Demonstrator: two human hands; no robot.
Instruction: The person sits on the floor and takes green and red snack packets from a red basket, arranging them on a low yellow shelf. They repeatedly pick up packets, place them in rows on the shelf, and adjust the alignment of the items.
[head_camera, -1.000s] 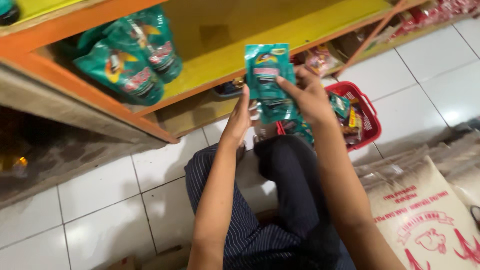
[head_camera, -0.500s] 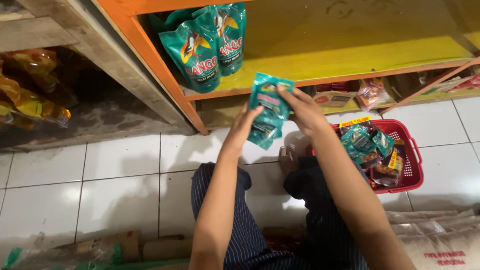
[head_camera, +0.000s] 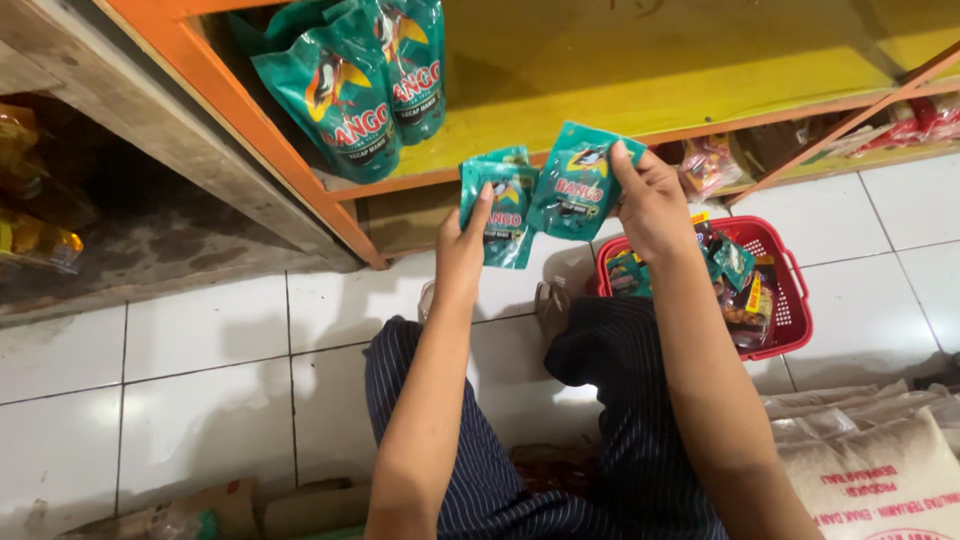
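left hand (head_camera: 462, 250) gripping small teal sachets (head_camera: 500, 205), right hand (head_camera: 652, 205) pinching another glossy teal sachet (head_camera: 578, 182)

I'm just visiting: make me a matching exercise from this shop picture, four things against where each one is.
Things:
1. small teal sachets
2. large teal pouches
3. red basket
4. white sack

Places:
A. on the yellow shelf
B. floor, bottom right corner
C. held in the left hand and right hand
D. tiled floor, by the right forearm

Pairs: 1-C, 2-A, 3-D, 4-B
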